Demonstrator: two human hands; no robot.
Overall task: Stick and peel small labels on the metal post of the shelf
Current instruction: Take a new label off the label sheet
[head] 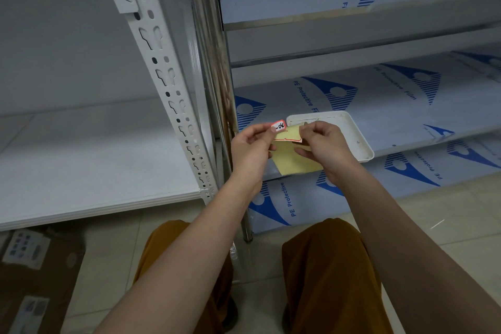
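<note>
1. Two shelf units are seen side by side: at the left a white shelf with a slotted white upright (162,67), and just to its right the shiny metal post (210,57) of a second shelf whose boards are covered in blue-printed protective film (379,95).
2. No label can be made out on the visible length of the metal post, so the sticking is judged not yet done for this label; whether others were stuck elsewhere cannot be told.
3. The left hand (250,147) is held near the post, its thumb and fingers pinched on a small red-bordered label (279,126) with handwriting on it.
4. The label is partly lifted from a yellow backing sheet (295,161), which is held between both hands.
5. The right hand (325,146) is pinched on the top edge of the backing sheet, so both hands are closed on paper and close together.
6. A white tray (357,141) rests on the filmed shelf, just behind the right hand.
7. Left to do, by judgement: freeing the label fully, pressing it onto the post, then peeling it.
</note>
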